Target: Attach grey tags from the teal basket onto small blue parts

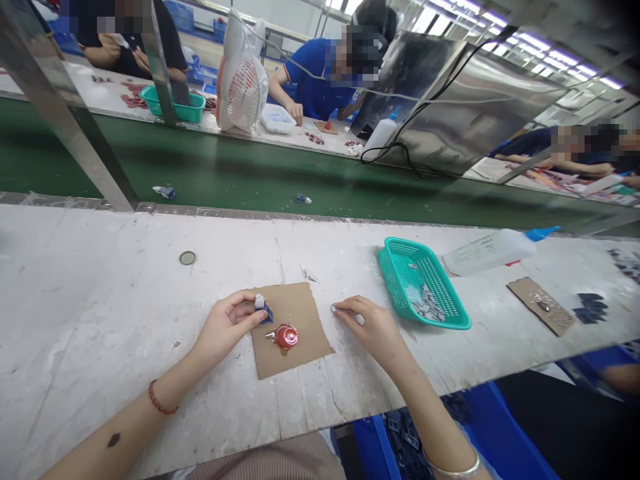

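With the left hand [227, 325] pinching a small blue part [264, 312] and the right hand [367, 325] pinching a tiny white piece [334, 309], either could slip into the red glue cap [287, 336] on the cardboard [289, 347].

- Small metal parts [429, 305] in the teal basket [400, 257], right of centre: too small to tell apart.
- Blue bin [480, 427], lower right: cut off by the bottom edge.
- Dark pieces [625, 263], far right: cropped by the frame edge.
- Item pinched in the right hand [373, 325]: too small to identify.
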Available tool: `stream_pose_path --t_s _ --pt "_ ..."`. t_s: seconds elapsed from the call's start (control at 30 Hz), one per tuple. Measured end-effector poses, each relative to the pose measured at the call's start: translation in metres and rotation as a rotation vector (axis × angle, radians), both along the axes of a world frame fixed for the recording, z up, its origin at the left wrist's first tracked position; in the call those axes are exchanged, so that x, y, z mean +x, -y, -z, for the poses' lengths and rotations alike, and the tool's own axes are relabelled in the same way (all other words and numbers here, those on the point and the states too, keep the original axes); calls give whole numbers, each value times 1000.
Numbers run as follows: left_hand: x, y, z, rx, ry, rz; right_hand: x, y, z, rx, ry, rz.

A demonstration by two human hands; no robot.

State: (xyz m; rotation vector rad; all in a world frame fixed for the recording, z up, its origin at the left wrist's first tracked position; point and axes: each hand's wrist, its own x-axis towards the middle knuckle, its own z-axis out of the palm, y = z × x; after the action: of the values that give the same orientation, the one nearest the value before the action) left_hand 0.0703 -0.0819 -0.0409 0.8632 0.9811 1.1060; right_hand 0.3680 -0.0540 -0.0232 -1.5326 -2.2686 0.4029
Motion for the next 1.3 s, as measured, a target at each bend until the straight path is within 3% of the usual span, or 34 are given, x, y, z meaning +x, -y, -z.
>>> stream_pose_path --t_s 0.17,0.37,0.47,0.73,0.83,1.07,1.3 --pt "1 0 -1 -18 9 -1 -21 11 -10 19 -49 -50" --pt "0 0 3 3 30 0 -70 28 -32 1 -138 -356" --pt "-1 0 5 15 28 7 -80 30 -35 -19 -83 -423" --pt "-1 1 6 28 5 19 -82 32 -36 -100 -34 -380" --pt "-1 1 5 27 -11 15 -83 29 -39 -203 -203 -305" --pt "0 3 2 35 0 5 -91 9 -37 -593 -782 83" --pt "-1 2 5 45 13 -5 -109 3 -32 -669 -875 80"
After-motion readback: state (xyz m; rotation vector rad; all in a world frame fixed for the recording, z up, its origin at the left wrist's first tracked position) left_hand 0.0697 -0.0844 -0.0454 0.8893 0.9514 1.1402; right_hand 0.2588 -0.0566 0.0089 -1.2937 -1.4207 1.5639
